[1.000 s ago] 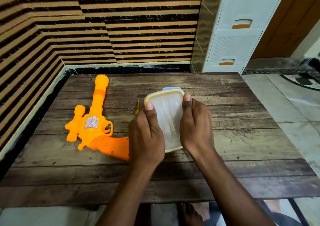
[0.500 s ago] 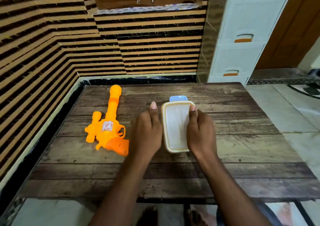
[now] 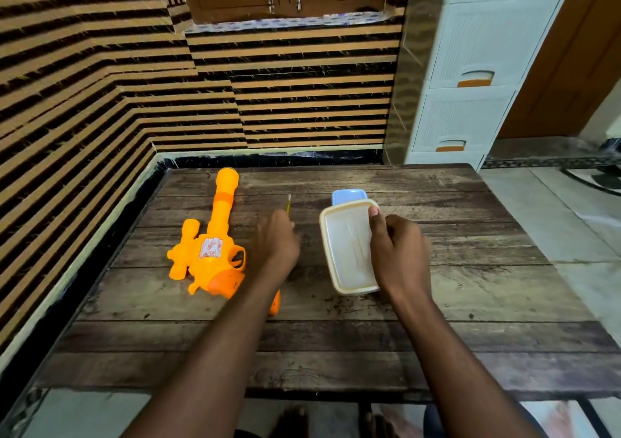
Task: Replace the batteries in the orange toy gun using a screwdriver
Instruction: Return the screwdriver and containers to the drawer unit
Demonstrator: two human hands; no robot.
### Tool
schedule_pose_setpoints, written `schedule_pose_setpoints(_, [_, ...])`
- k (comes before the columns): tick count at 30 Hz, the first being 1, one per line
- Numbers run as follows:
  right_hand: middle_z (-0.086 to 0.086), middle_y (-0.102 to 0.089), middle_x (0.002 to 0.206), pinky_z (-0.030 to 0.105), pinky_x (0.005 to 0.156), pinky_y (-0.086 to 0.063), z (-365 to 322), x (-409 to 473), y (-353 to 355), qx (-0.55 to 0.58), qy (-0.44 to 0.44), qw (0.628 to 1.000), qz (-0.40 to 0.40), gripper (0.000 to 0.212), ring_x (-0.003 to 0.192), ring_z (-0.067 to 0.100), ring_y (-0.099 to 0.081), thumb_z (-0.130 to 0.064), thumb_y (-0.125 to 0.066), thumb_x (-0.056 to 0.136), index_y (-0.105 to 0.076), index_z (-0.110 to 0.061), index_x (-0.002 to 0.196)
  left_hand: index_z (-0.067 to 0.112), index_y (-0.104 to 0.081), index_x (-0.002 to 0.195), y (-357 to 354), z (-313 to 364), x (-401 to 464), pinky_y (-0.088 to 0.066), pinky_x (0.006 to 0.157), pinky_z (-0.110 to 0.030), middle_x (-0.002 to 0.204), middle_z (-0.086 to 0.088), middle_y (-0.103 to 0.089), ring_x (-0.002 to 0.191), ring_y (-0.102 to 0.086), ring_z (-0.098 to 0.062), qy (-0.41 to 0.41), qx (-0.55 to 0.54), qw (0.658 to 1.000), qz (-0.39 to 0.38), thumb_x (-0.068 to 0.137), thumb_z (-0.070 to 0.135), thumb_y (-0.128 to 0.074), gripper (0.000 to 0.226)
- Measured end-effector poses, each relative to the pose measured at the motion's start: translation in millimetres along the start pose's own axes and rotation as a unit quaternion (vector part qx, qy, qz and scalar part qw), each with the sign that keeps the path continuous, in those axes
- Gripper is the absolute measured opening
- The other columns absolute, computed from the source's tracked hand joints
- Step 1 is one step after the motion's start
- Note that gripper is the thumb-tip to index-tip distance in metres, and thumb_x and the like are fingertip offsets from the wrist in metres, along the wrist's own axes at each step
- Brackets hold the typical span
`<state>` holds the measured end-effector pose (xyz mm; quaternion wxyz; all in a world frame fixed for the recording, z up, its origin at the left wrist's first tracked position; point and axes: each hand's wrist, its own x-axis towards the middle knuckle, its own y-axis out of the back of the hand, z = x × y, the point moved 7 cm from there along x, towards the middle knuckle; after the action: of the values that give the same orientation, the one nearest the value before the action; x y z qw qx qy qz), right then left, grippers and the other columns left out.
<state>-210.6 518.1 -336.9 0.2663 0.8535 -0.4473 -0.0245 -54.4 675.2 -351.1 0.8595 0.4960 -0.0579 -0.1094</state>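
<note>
The orange toy gun lies flat on the left half of the wooden table, barrel pointing away; my left forearm crosses over its grip. A thin yellow screwdriver lies to the right of the gun, only its far end showing. My left hand rests over its handle with the fingers curled down, and the grip itself is hidden. My right hand holds the right edge of a cream plastic box, thumb on its far corner. A blue plastic piece shows just behind the box.
A striped wall runs along the table's left and far sides. A white plastic drawer unit stands past the far right corner. Tiled floor lies to the right, and bare feet show under the near edge.
My left hand has let go of the cream box and moved left onto the screwdriver. The right hand still holds the box. The camera has tilted upward.
</note>
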Motion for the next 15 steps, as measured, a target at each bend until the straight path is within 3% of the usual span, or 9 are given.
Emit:
schedule_pose_setpoints(2, [-0.001, -0.052, 0.06, 0.029, 0.049, -0.026, -1, 0, 5, 0.021, -0.018, 1.0, 0.002, 0.052, 0.054, 0.014, -0.048, -0.039, -0.046, 0.111, -0.046, -0.018, 0.063, 0.006, -0.059, 0.121, 0, -5, -4, -0.052, 0.081, -0.042, 0.119, -0.012, -0.065, 0.1, -0.067, -0.032, 0.024, -0.159, 0.987, -0.009, 0.104, 0.008, -0.05, 0.02])
schedule_pose_setpoints(5, [-0.006, -0.052, 0.064, 0.027, 0.05, -0.029, -6, -2, 12, 0.051, -0.033, 0.998, 0.006, 0.044, 0.057, 0.01, -0.049, -0.034, -0.046, 0.111, -0.049, -0.021, 0.069, 0.019, -0.05, 0.111, -2, -1, -31, -0.047, 0.056, -0.032, 0.091, -0.004, -0.055, 0.07, -0.056, -0.016, 0.059, -0.422, 0.901, -0.078, 0.107, 0.01, -0.044, 0.011])
schedule_pose_setpoints(7, [-0.005, -0.058, 0.068, 0.026, 0.051, -0.033, -15, -6, 16, 0.06, -0.027, 0.998, 0.007, 0.039, 0.062, 0.013, -0.056, -0.034, -0.047, 0.111, -0.059, -0.018, 0.077, 0.02, -0.047, 0.104, 4, 5, -50, -0.035, 0.044, -0.024, 0.089, -0.004, -0.051, 0.062, -0.045, -0.012, 0.069, -0.47, 0.873, -0.114, 0.105, 0.018, -0.052, 0.006])
schedule_pose_setpoints(9, [0.0, -0.066, 0.076, 0.027, 0.052, -0.037, -24, -13, 20, 0.056, -0.018, 0.998, 0.007, 0.038, 0.068, 0.016, -0.063, -0.035, -0.047, 0.11, -0.068, -0.011, 0.089, 0.021, -0.051, 0.108, 9, 12, -68, -0.029, 0.041, -0.02, 0.091, -0.001, -0.053, 0.057, -0.042, -0.009, 0.081, -0.482, 0.857, -0.16, 0.103, 0.044, -0.056, 0.024])
schedule_pose_setpoints(11, [0.002, -0.069, 0.08, 0.029, 0.052, -0.042, -32, -22, 23, 0.049, -0.003, 0.999, 0.013, 0.038, 0.072, 0.017, -0.066, -0.036, -0.047, 0.11, -0.07, -0.01, 0.094, 0.02, -0.055, 0.096, 15, 17, -79, -0.028, 0.041, -0.019, 0.084, 0.0, -0.056, 0.051, -0.042, -0.008, 0.089, -0.476, 0.859, -0.165, 0.102, 0.059, -0.048, 0.04])
schedule_pose_setpoints(13, [0.002, -0.072, 0.082, 0.034, 0.056, -0.052, -38, -28, 28, 0.049, 0.004, 0.999, 0.024, 0.039, 0.075, 0.019, -0.069, -0.039, -0.046, 0.11, -0.071, -0.011, 0.098, 0.015, -0.055, 0.084, 24, 20, -86, -0.036, 0.043, -0.022, 0.077, -0.006, -0.059, 0.049, -0.048, -0.013, 0.066, -0.462, 0.877, -0.118, 0.105, 0.057, -0.041, 0.049])
schedule_pose_setpoints(15, [0.003, -0.073, 0.083, 0.037, 0.058, -0.056, -42, -30, 35, 0.05, 0.003, 0.998, 0.035, 0.04, 0.076, 0.021, -0.071, -0.04, -0.046, 0.109, -0.072, -0.011, 0.099, 0.01, -0.062, 0.082, 31, 19, -90, -0.05, 0.057, -0.031, 0.078, -0.009, -0.07, 0.061, -0.063, -0.02, 0.04, -0.445, 0.892, -0.06, 0.109, 0.046, -0.039, 0.051])
